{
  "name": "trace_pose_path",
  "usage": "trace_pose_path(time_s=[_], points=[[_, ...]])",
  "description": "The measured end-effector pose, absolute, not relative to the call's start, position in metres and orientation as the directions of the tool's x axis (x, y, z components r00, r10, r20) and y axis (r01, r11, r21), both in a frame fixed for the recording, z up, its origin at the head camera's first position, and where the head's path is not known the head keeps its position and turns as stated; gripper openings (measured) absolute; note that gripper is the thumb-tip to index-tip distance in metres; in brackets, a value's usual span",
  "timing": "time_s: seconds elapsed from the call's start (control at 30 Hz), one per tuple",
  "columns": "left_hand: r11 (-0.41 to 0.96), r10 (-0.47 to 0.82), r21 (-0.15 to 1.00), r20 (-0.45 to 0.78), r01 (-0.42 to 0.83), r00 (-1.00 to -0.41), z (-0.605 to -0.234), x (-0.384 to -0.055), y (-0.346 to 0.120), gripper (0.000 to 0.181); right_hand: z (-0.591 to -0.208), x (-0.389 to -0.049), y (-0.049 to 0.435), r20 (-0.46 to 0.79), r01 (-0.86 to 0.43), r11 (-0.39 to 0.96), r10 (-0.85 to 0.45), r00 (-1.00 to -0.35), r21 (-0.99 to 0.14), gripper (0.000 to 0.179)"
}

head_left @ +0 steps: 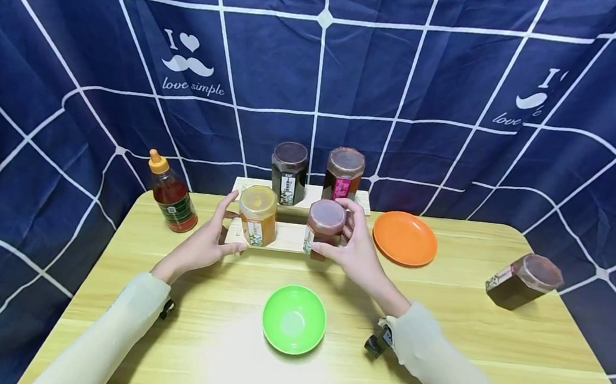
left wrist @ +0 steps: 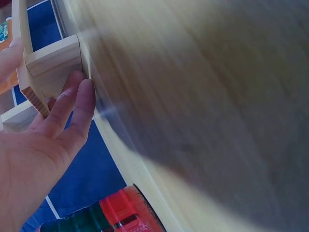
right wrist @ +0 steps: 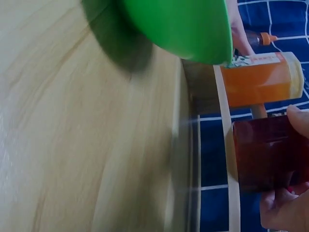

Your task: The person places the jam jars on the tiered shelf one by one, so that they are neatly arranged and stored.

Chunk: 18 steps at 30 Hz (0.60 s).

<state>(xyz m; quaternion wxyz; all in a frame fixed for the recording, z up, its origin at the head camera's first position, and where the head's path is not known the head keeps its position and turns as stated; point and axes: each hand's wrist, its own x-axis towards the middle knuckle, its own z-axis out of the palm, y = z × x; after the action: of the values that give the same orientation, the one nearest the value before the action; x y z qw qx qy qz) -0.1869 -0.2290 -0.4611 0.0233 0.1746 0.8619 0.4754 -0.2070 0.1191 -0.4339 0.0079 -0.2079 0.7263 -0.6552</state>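
Observation:
A two-step wooden rack [head_left: 289, 238] stands near the back of the table. At its left end, my left hand [head_left: 205, 245] grips the lower step, the thumb at the front edge and the fingers by the side support [left wrist: 55, 58]. With fingers and thumb around its sides, my right hand [head_left: 360, 254] holds a dark red jar [head_left: 326, 220] at the lower step's right part. That jar's base meets the plank in the right wrist view. An amber jar [head_left: 258, 217] sits on the same step at the left. Behind, the upper step carries a dark jar [head_left: 289, 171] and a reddish-brown jar [head_left: 344, 174].
A green bowl [head_left: 294, 320] stands in front of the rack. To the right lies an orange plate [head_left: 404, 238], with another dark jar [head_left: 524, 281] farther right. A red sauce bottle [head_left: 174, 197] stands left of the rack. Blue cloth [head_left: 366, 67] hangs behind the table.

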Motion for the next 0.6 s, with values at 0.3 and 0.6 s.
trace_pose_path(time_s=[0.3,0.6], points=[[0.503,0.316,0.817,0.128,0.281,-0.940,-0.460,-0.185,-0.228,0.116,-0.435,-0.208,0.109,0.252,-0.276,0.049,-0.279,-0.927,-0.960,0.098],[0.494,0.323,0.815,0.153,0.305,-0.934,-0.461,-0.185,-0.229,0.114,-0.434,-0.202,0.101,0.216,-0.255,0.136,-0.249,-0.944,-0.957,0.095]])
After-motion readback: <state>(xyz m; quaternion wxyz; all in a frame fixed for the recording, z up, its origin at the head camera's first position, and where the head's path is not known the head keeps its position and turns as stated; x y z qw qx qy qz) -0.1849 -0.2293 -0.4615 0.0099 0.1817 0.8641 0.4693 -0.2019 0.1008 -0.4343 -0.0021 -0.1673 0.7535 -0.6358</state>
